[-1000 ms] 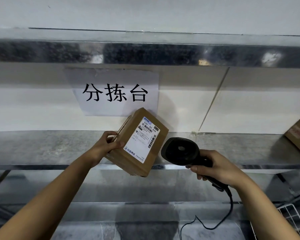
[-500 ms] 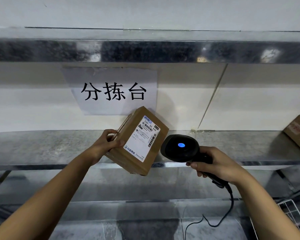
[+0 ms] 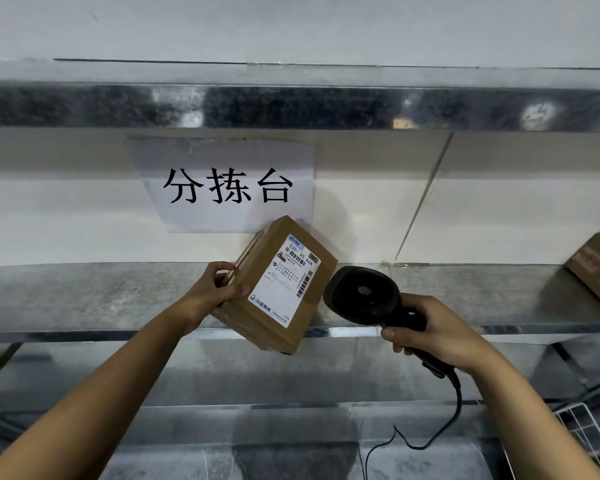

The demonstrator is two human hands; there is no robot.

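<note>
Spotter: Your left hand (image 3: 211, 293) grips the cardboard box (image 3: 257, 320) by its left edge, thumb on the front. The box is tilted, just below the paper sign (image 3: 227, 185).

Operator: And the scanner?

Spotter: Your right hand (image 3: 440, 332) is clenched round the handle of the barcode scanner (image 3: 362, 296), below and right of the sign, with its head nearly at the box's right edge.

Operator: Risks?

Spotter: You're close and off to one side, so the beam may miss the shipping label (image 3: 284, 282). A one-edge hold could also let the box slip.

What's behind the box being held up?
The sign, the wall and the shelf. The box covers the sign's lower right corner and a stretch of shelf.
</note>
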